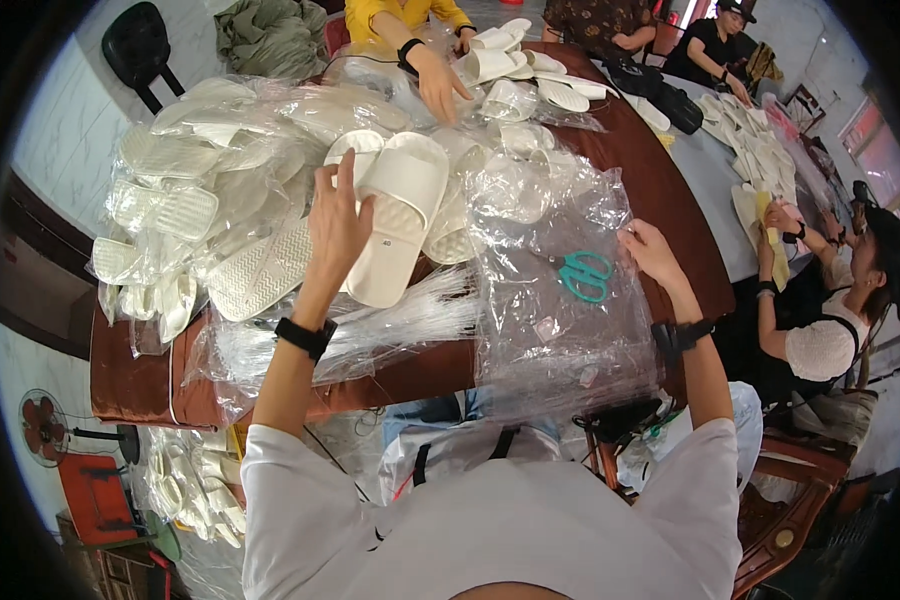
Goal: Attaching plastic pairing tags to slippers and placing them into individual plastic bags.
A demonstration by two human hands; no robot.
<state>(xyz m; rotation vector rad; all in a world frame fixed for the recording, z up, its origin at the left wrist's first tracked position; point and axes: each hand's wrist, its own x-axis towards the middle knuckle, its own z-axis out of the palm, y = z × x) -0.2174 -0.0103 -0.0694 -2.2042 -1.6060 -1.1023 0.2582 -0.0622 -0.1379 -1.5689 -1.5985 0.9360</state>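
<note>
A pair of white slide slippers (406,185) lies on the heap in front of me, soles down, toe straps up. Beside their left edge is my left hand (338,222), its fingers spread and its thumb close to the nearer slipper; whether it touches cannot be made out. On the right, my right hand (652,254) pinches the edge of a clear plastic bag (520,335). That bag lies flat over the table's near right part. Teal-handled scissors (584,276) rest at the bag, their blades hard to make out.
Bagged white slippers (170,210) pile up on the left of the brown-covered table (690,215). A bundle of clear plastic strips (370,325) lies near the front edge. Across the table, a co-worker's hand (440,88) reaches over slippers. At right, another person (830,320) sits at a grey table.
</note>
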